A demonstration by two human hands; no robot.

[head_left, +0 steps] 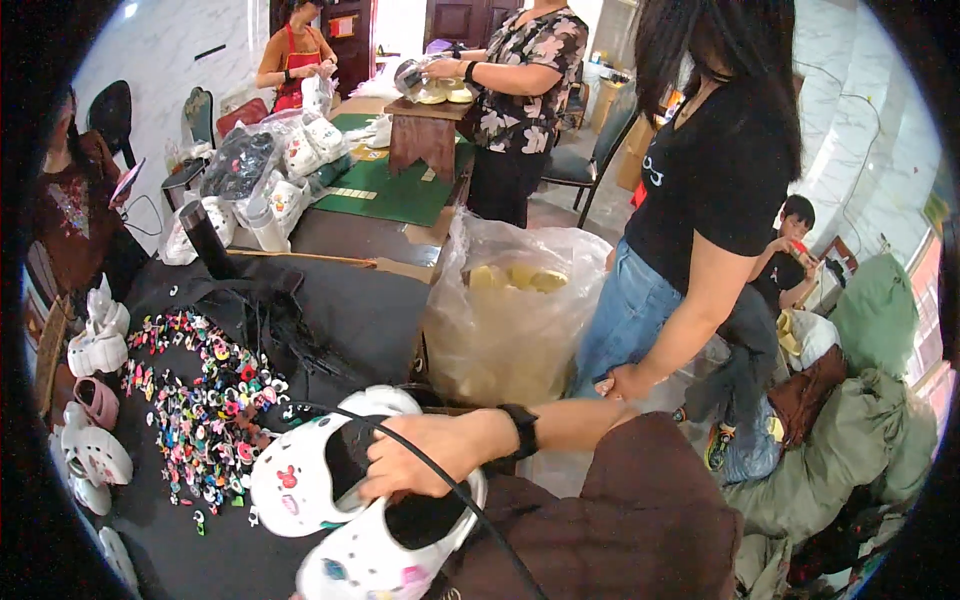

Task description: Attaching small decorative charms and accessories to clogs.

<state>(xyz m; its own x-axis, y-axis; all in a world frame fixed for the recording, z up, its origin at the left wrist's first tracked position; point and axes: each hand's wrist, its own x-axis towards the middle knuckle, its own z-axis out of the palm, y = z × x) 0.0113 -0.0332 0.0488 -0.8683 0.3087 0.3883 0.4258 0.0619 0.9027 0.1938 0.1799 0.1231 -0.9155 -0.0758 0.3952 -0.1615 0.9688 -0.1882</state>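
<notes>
Two white clogs are together at the lower middle of the head view. The farther clog [290, 480] carries a red charm and a pink one on its toe; the nearer clog [360, 560] has a blue and a pink charm. My right hand [425, 455], with a black band at the wrist, reaches in from the right. Its fingers are curled over the rims where the two clogs meet, gripping them. Of my left hand only a skin-coloured sliver seems to show at the lower edge beside the nearer clog, its fingers hidden. Small colourful shoe charms [205, 400] lie heaped left of the clogs.
A black cable [440, 465] crosses in front of my right hand. More clogs [100, 455] line the table's left edge. Beyond the clogs stands a large clear bag [510, 340] of yellowish items. A person in a black shirt [700, 170] stands close on the right; others are farther back.
</notes>
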